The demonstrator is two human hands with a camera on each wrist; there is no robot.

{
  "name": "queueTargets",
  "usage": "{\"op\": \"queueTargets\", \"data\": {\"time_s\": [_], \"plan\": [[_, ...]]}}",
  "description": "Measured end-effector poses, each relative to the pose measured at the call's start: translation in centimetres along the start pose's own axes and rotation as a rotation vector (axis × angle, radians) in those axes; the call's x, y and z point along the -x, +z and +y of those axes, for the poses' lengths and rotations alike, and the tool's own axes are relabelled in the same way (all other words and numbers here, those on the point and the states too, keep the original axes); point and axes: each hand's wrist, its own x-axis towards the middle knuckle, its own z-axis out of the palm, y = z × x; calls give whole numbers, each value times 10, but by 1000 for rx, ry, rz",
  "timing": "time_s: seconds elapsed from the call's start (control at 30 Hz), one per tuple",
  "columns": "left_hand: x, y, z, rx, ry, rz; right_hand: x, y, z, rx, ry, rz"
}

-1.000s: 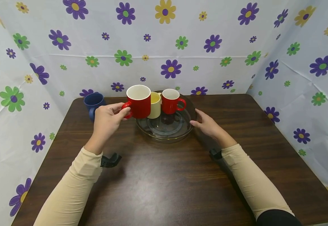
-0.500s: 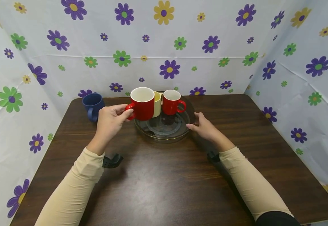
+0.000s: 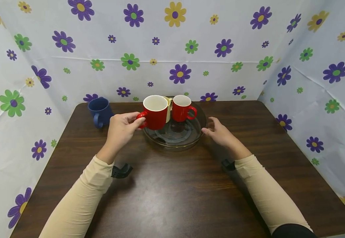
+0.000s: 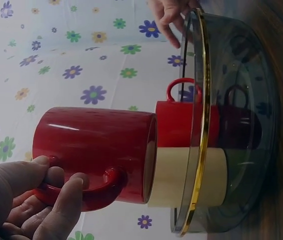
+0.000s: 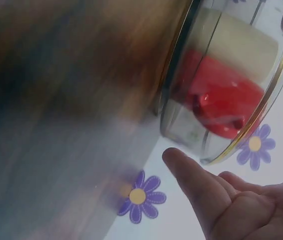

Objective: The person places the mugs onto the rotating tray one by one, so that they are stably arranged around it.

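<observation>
My left hand [image 3: 121, 129] pinches the handle of a large red mug [image 3: 155, 115] with a white inside. The mug is upright, held up over the left front part of a round, smoky glass dish [image 3: 172, 145] with a gold rim. Inside that dish stand a cream mug [image 4: 215, 175], mostly hidden behind the held mug in the head view, and a smaller red mug [image 3: 179, 112] with its handle toward the right. By the dish's right side is my right hand [image 3: 221, 134], fingers relaxed, holding nothing. The right wrist view has its thumb [image 5: 179, 162] close to the glass wall.
A dark blue mug [image 3: 100, 109] stands at the back left corner of the brown wooden table [image 3: 172, 198], left of the dish. Behind and to both sides hangs a white cloth [image 3: 148, 74] with printed flowers.
The left hand has carried the large red mug rightward and slightly down, so it covers more of the cream mug. The right hand stays near the dish's right edge.
</observation>
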Motion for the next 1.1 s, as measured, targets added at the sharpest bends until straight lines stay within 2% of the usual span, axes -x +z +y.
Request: {"op": "queueTargets", "data": {"time_s": [0.2, 0.47, 0.63, 0.7, 0.9, 1.1], "plan": [[0, 4, -1, 9, -24, -19, -16, -16, 3, -12, -97, -52], [-2, 8, -3, 7, -27, -36, -49, -42, 8, 88, -217, -142], [-3, 11, -3, 0, -30, -49, -60, -49, 13, 43, -229, -233], [-3, 12, -3, -5, -33, -51, -61, -49, 14, 60, -235, -248], [-4, 14, -4, -24, -25, -57, -62, -47, 15, 151, -260, -238], [-5, 16, -5, -19, -31, -57, -61, -44, 16, 162, -250, -227]]}}
